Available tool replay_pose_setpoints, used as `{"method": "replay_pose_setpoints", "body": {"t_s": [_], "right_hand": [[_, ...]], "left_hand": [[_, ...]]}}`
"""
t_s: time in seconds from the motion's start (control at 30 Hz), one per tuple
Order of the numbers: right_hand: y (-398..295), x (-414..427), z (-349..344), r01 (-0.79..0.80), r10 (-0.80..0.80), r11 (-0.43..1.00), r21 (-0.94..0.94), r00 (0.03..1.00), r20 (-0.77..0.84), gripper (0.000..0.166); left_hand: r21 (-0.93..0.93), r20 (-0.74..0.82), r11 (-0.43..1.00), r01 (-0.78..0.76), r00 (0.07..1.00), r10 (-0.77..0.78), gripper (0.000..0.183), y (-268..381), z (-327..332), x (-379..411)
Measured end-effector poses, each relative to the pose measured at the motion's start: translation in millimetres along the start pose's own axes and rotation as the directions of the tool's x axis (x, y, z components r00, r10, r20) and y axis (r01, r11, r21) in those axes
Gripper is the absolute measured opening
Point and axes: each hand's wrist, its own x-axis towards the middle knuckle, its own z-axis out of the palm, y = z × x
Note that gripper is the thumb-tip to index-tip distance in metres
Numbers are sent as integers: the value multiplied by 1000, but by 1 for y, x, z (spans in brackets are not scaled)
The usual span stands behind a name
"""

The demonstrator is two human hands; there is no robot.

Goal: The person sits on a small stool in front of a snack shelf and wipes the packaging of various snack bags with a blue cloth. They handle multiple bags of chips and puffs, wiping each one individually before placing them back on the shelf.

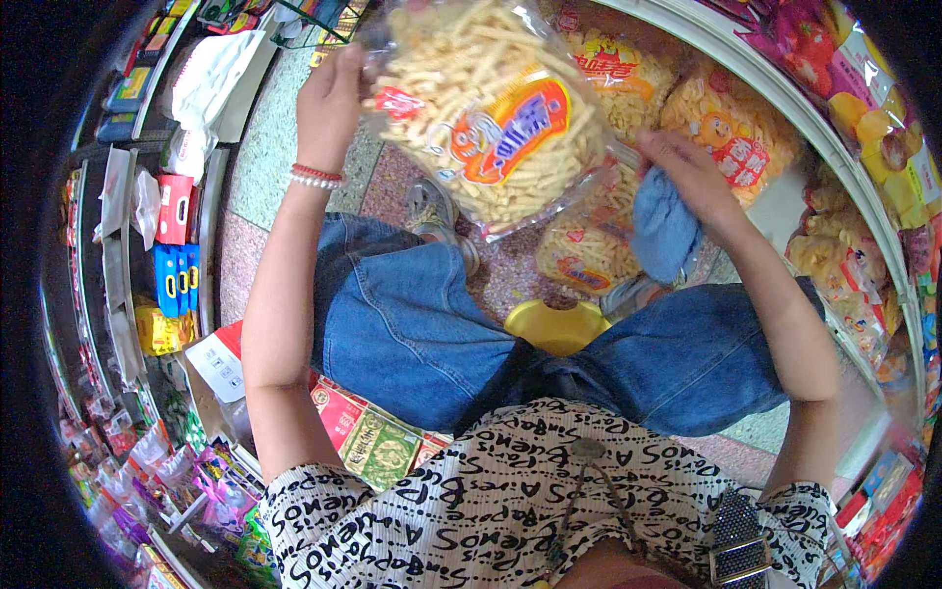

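A large clear bag of pale snack sticks (508, 125) hangs tilted above the floor in front of me. My left hand (331, 103) grips its left edge, fingers partly hidden behind the plastic. To the right of the bag, my right hand (692, 177) holds a crumpled blue cloth (666, 224) against its palm. Its fingertips point toward the big bag's right side; whether they touch is unclear. Below that hand, a smaller snack bag (589, 254) rests on the floor near my right shoe (633, 294). Behind are a yellow snack bag (618, 81) and an orange-toned snack bag (721, 132).
Between my knees shows a yellow plastic stool seat (556, 324). Stocked shelves (213, 243) run along the left, with blue packs (176, 280) on them. A white shelf edge (831, 125) curves along the right. Flat printed boxes (372, 434) lie beside my left thigh.
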Motion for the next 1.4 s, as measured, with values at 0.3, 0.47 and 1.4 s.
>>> {"method": "replay_pose_setpoints", "body": {"t_s": [0.3, 0.47, 1.4], "right_hand": [[23, -16, 69, -62, 32, 998, 34, 830, 557, 47], [21, -25, 83, -46, -71, 980, 194, 829, 555, 37], [14, -9, 17, 373, -381, 808, -457, 921, 79, 44]], "left_hand": [[-241, -12, 891, 385, 917, -399, 41, -28, -5, -4], [-374, 2, 825, 423, 890, -456, 42, -20, 7, -13], [153, 78, 880, -450, 893, 443, 28, 49, -2, -47]]}}
